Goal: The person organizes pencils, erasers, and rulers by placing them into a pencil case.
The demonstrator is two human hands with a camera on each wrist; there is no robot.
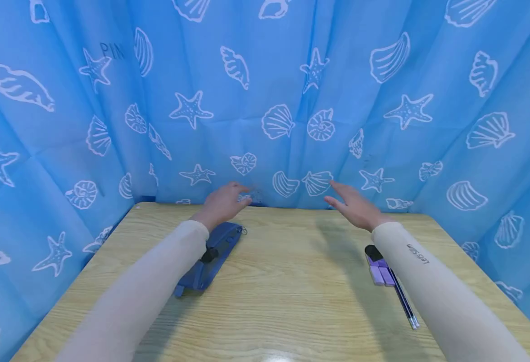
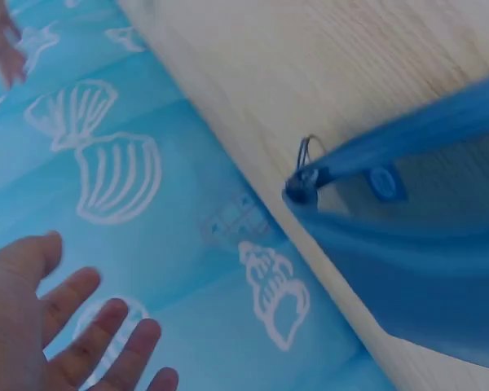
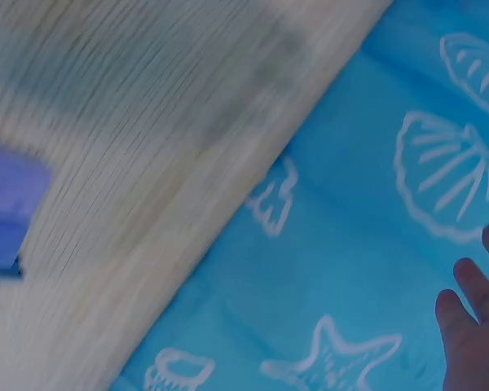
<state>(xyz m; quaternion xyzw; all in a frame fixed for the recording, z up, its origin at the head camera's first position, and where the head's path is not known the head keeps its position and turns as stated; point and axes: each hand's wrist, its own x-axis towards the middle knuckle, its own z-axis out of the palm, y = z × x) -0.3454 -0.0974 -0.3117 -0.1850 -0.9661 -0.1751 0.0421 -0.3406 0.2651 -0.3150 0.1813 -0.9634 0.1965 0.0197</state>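
Note:
My left hand (image 1: 224,203) hovers over the far left part of the table with its fingers extended and nothing held. In the left wrist view the spread fingers of that hand (image 2: 73,334) show against the curtain. Beneath the left forearm lies a blue pouch (image 1: 222,246), partly hidden by the sleeve; a thin loop hangs at its tip. The right hand (image 1: 357,206) is raised near the far edge, fingers straight, touching nothing. Near the right forearm are purple blocks (image 1: 381,276), dark pencils (image 1: 405,301) and a small black object (image 1: 372,252), partly covered by the sleeve.
The wooden table (image 1: 283,271) runs up to a blue curtain (image 1: 256,65) printed with white shells and starfish. This curtain stands along the back and both sides. Bare wood lies between the pouch and the purple blocks.

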